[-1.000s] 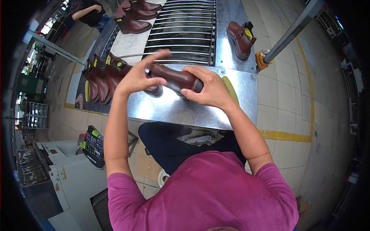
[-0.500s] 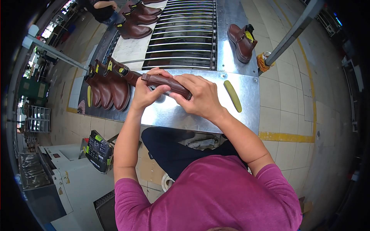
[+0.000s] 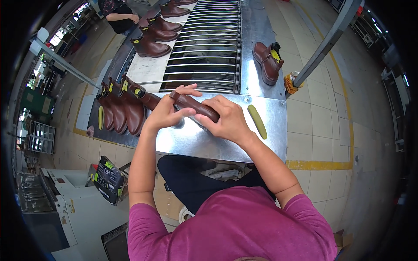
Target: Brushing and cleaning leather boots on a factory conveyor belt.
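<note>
A dark brown boot (image 3: 198, 107) is held over the front of the metal table, tipped with its sole edge and heel uppermost. Its shaft appears to run off to the left behind my left hand. My left hand (image 3: 164, 114) is around the heel end, thumb on the near side and fingers beyond it, some stretched out. Around the toe end, my right hand (image 3: 227, 118) grips with bent fingers and the thumb along the near side. The boot's underside is mostly hidden by my hands. To the right lies an olive-green insole-shaped piece (image 3: 257, 122), apart from both hands.
Several brown boots (image 3: 130, 111) stand at the table's left, beside another green piece (image 3: 101, 117). A single boot (image 3: 267, 63) sits at the right. Beyond are a roller conveyor (image 3: 202, 56), more boots (image 3: 152, 45) and a person (image 3: 117, 15). A metal post (image 3: 326, 43) rises at right.
The boot has tilted slightly, and the fingers of my left hand have spread and lifted. The whole view has shifted, so the table sits lower in the picture.
</note>
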Action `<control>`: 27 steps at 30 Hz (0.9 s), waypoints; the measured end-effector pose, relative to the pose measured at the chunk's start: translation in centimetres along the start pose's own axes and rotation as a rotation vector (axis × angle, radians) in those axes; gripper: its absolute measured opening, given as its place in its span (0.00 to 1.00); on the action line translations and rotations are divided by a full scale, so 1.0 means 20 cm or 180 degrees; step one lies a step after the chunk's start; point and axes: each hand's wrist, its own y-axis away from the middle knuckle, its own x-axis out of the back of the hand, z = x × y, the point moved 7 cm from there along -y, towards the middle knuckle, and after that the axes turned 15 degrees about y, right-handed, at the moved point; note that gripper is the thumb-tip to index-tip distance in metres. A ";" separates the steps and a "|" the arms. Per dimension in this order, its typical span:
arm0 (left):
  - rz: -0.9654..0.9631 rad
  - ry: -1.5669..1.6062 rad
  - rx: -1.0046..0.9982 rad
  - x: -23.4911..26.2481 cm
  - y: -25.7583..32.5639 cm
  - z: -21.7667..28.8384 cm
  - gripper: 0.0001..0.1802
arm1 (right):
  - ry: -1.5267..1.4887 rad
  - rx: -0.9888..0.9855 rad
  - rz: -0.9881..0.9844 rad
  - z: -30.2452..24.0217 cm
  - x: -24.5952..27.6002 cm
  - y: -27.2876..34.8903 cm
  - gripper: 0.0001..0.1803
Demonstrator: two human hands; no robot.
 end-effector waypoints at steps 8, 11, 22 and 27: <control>0.0456 0.0408 -0.0066 0.03 0.05 -0.08 0.20 | -0.0303 -0.0076 0.0485 -0.05 -0.01 -0.03 0.18; 0.0705 0.0070 -0.0336 -0.02 0.08 -0.09 0.20 | -0.0262 -0.0066 0.0725 -0.03 -0.02 0.00 0.17; 0.1138 0.0292 -0.0677 0.11 0.03 -0.04 0.37 | -0.0262 -0.0363 0.0582 0.05 0.01 0.00 0.22; 0.2048 0.1247 0.0018 0.07 -0.09 -0.10 0.47 | -0.0251 -0.0479 0.0825 0.01 -0.02 0.02 0.25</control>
